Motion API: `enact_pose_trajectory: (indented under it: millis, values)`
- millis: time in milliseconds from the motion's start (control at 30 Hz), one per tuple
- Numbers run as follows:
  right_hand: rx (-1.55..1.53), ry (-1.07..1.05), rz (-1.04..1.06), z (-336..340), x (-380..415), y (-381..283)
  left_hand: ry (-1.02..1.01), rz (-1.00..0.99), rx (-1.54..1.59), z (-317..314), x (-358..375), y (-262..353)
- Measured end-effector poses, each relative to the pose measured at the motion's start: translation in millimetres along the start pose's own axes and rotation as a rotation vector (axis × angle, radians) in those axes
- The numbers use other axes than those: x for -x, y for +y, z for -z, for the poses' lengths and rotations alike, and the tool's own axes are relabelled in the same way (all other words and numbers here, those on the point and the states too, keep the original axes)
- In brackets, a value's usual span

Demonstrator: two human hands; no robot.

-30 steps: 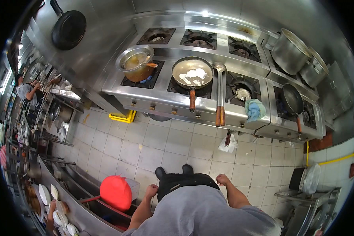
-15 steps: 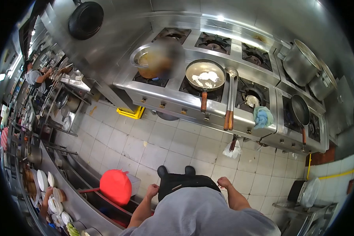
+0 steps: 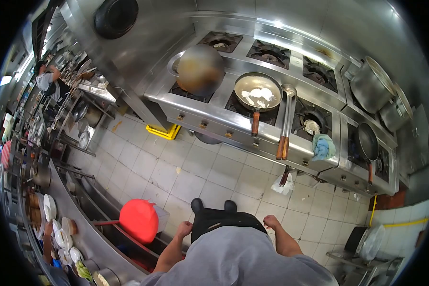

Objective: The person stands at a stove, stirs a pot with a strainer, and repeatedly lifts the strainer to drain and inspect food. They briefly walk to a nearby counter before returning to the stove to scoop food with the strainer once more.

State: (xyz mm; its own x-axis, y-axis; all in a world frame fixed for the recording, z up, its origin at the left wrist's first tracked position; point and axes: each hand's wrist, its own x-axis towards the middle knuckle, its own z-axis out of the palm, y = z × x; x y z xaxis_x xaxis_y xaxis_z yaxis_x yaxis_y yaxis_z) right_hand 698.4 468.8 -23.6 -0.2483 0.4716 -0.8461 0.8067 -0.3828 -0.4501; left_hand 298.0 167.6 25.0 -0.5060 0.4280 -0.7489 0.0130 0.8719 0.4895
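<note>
My left hand point(image 3: 184, 229) hangs beside my left hip, its fingers curled in, with nothing visible in it. On the other side, my right hand point(image 3: 271, 222) is also curled and hangs by my right hip; a small red spot shows just below it. Both hands are well apart from the stove. Ahead of me, a frying pan point(image 3: 258, 92) with a wooden handle sits on a burner and holds white pieces in liquid. To its right, long-handled ladles point(image 3: 286, 124) lie across the stove top point(image 3: 209, 112). A blurred patch covers another pan left of it.
A blue-green cloth point(image 3: 323, 147) lies at the stove's front edge, with a smaller pan point(image 3: 366, 141) and tall pots point(image 3: 372, 85) further right. A red round lid-like object point(image 3: 138, 221) stands at my left, near a counter with white dishes point(image 3: 49, 207). A person point(image 3: 50, 82) stands far left.
The view has turned slightly, so the stove appears shifted right and down. My hands stay by my hips. The far person's arm has come up toward their head.
</note>
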Motion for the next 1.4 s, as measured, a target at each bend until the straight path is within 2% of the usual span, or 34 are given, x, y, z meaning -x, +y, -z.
enact_pose_trajectory:
  millis: [367, 1400]
  values:
    - [0.013, -0.017, -0.031, 3, 2, -3, 0.036, -0.050, -0.075, -6, -19, -17]
    - [0.021, -0.001, 0.015, 3, 5, -24, 0.062, -0.019, -0.019, -1, -6, -17]
